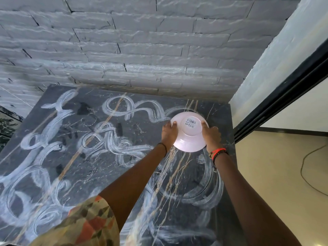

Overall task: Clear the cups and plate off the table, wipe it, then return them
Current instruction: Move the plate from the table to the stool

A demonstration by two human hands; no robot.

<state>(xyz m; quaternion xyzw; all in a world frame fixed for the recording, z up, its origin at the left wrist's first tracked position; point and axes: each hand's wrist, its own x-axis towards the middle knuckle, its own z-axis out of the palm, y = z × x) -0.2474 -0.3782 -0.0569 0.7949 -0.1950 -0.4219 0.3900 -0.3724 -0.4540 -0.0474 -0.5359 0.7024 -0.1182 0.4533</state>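
Left hand [169, 134] and right hand [211, 137] grip the upturned plate [188, 140], its upper face hidden.

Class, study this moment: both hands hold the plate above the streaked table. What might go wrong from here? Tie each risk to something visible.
The left hand and right hand grip the plate only by its rim, near the right edge of the table; a slip might drop it to the floor.
The white streaks look wet, so the plate might slide or smear.
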